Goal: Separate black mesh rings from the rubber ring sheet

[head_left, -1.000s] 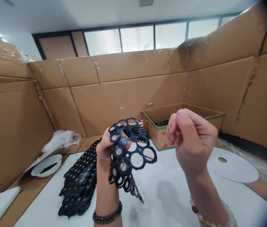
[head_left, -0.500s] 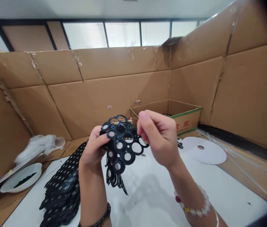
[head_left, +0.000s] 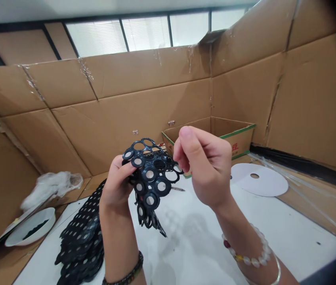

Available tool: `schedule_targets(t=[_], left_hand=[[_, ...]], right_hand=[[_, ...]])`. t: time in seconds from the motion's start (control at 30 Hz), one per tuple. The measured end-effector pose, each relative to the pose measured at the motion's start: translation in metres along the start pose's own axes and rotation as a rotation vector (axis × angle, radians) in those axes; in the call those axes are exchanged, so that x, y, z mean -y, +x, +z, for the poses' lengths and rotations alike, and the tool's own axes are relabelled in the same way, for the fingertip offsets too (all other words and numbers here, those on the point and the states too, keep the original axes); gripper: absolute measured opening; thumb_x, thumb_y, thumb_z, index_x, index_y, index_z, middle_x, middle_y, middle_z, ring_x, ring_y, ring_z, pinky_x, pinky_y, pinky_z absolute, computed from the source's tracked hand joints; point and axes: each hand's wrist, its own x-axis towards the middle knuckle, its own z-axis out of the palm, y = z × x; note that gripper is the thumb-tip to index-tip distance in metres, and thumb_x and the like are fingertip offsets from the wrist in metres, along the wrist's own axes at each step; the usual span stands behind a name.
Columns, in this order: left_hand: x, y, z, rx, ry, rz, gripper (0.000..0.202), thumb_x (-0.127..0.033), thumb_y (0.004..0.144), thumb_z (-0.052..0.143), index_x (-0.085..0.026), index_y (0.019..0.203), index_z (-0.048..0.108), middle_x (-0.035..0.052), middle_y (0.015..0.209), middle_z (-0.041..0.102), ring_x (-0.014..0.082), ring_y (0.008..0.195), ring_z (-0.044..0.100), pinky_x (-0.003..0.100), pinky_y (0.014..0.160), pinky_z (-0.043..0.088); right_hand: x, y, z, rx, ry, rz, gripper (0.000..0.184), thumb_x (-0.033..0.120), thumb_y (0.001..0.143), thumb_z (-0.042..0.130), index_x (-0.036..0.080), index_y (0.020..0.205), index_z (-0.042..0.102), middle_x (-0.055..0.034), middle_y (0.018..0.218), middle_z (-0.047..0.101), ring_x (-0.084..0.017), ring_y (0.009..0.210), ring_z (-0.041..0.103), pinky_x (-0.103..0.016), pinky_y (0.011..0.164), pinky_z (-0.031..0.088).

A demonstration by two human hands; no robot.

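Observation:
My left hand (head_left: 117, 178) grips the left side of a black sheet of joined rings (head_left: 150, 174), thumb on top. Some of its rings hold pale round centres; others are open holes, mostly along the top and right. The sheet's lower end hangs bent above the white table. My right hand (head_left: 205, 166) is closed in a pinch at the sheet's right edge, thumb uppermost. Its fingertips are turned away, so whatever lies between them is hidden. By my left forearm lies a pile of similar black sheets (head_left: 81, 237) with pale dots.
Behind my right hand stands an open cardboard box (head_left: 239, 140) with green edging. A white disc (head_left: 266, 180) with a centre hole lies to the right. At left are a white bowl (head_left: 47, 225) with dark contents and clear plastic wrap (head_left: 49, 188). Cardboard walls (head_left: 126, 111) surround the table.
The camera view has shifted slightly. My right hand has moved a little up and right, while my left hand keeps its grip on the sheet. A thin pointed stick now shows behind it.

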Motion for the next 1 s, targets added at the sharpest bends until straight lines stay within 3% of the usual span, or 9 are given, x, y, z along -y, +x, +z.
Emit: schedule_targets(t=[0.17, 0.23, 0.33, 0.5, 0.67, 0.8, 1.0], left_hand=[[-0.003, 0.0, 0.0, 0.043, 0.097, 0.012, 0.019, -0.034, 0.073, 0.076, -0.019, 0.063, 0.071, -0.0007, 0.055, 0.059, 0.0129, 0.054, 0.053, 0.022, 0.049, 0.043], [-0.007, -0.001, 0.003, 0.07, 0.15, 0.017, 0.018, -0.031, 0.076, 0.076, -0.018, 0.064, 0.071, -0.0008, 0.058, 0.059, 0.0119, 0.056, 0.052, 0.02, 0.052, 0.042], [-0.013, -0.004, 0.011, 0.111, 0.218, 0.031, 0.015, -0.023, 0.076, 0.076, -0.017, 0.064, 0.07, -0.0009, 0.062, 0.06, 0.0115, 0.06, 0.051, 0.02, 0.053, 0.042], [-0.021, -0.011, 0.021, 0.112, 0.356, 0.076, 0.021, -0.028, 0.081, 0.071, -0.017, 0.063, 0.068, 0.0004, 0.061, 0.059, 0.0137, 0.061, 0.051, 0.022, 0.055, 0.043], [-0.026, -0.015, 0.025, 0.203, 0.455, 0.032, 0.023, -0.029, 0.078, 0.073, -0.016, 0.06, 0.067, 0.0009, 0.057, 0.057, 0.0133, 0.055, 0.048, 0.022, 0.048, 0.037], [-0.026, -0.015, 0.024, 0.235, 0.397, 0.042, 0.019, -0.023, 0.078, 0.072, -0.017, 0.061, 0.068, -0.0001, 0.056, 0.058, 0.0122, 0.052, 0.047, 0.022, 0.048, 0.037], [-0.019, -0.012, 0.022, 0.236, 0.256, 0.053, 0.029, -0.039, 0.085, 0.066, -0.02, 0.064, 0.072, 0.0018, 0.059, 0.062, 0.0171, 0.059, 0.057, 0.026, 0.059, 0.047]], right_hand=[[0.007, 0.001, -0.002, 0.251, -0.331, 0.067, 0.029, 0.048, 0.094, 0.053, 0.021, 0.084, 0.055, 0.0035, 0.07, 0.057, -0.009, 0.061, 0.05, -0.025, 0.057, 0.035], [0.007, 0.0, 0.001, 0.291, -0.461, 0.063, 0.032, 0.053, 0.09, 0.056, 0.021, 0.093, 0.055, 0.002, 0.08, 0.061, -0.012, 0.066, 0.053, -0.025, 0.06, 0.035], [0.003, -0.002, 0.007, 0.309, -0.543, 0.035, 0.033, 0.054, 0.091, 0.053, 0.02, 0.091, 0.052, -0.0003, 0.081, 0.062, -0.014, 0.067, 0.054, -0.026, 0.059, 0.033], [-0.004, 0.0, 0.005, 0.416, -0.298, 0.11, 0.028, 0.048, 0.093, 0.055, 0.022, 0.088, 0.045, 0.0051, 0.065, 0.053, -0.011, 0.056, 0.046, -0.024, 0.057, 0.031], [-0.017, 0.008, -0.005, 0.555, -0.035, 0.217, 0.031, 0.049, 0.091, 0.058, 0.023, 0.082, 0.044, 0.0094, 0.056, 0.043, -0.008, 0.051, 0.034, -0.022, 0.052, 0.029], [-0.03, 0.009, -0.004, 0.493, 0.016, 0.129, 0.032, 0.052, 0.093, 0.054, 0.023, 0.082, 0.046, 0.0088, 0.056, 0.045, -0.009, 0.052, 0.039, -0.022, 0.055, 0.031], [-0.037, 0.008, 0.002, 0.403, -0.066, 0.184, 0.043, 0.053, 0.096, 0.047, 0.021, 0.069, 0.043, 0.008, 0.053, 0.047, -0.007, 0.05, 0.042, -0.023, 0.053, 0.029]])
